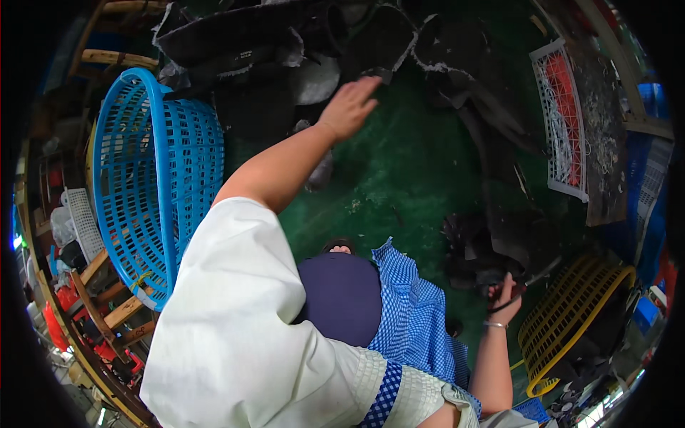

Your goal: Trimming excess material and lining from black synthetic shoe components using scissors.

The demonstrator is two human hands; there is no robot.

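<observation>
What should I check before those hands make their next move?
1. Left hand touching the black, pale-edged fabric: cannot tell; its fingertips are close.
2. Right hand gripping the dark, slim-bladed tool, perhaps scissors: ok.
3. Tool closed, if it is scissors: cannot tell.
4. Big blue plastic basket with many holes, away from both hands: ok.
5. Dark green floor clear: not ok; black fabric lies on it.

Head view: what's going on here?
A person is bent over a green floor strewn with dark pieces of material. The left hand is stretched out beside those pieces, fingers extended; whether it touches one isn't clear. The right hand grips a dark-handled tool, possibly scissors, beside a dark heap. A blue basket stands at left, a yellow basket at right.
</observation>
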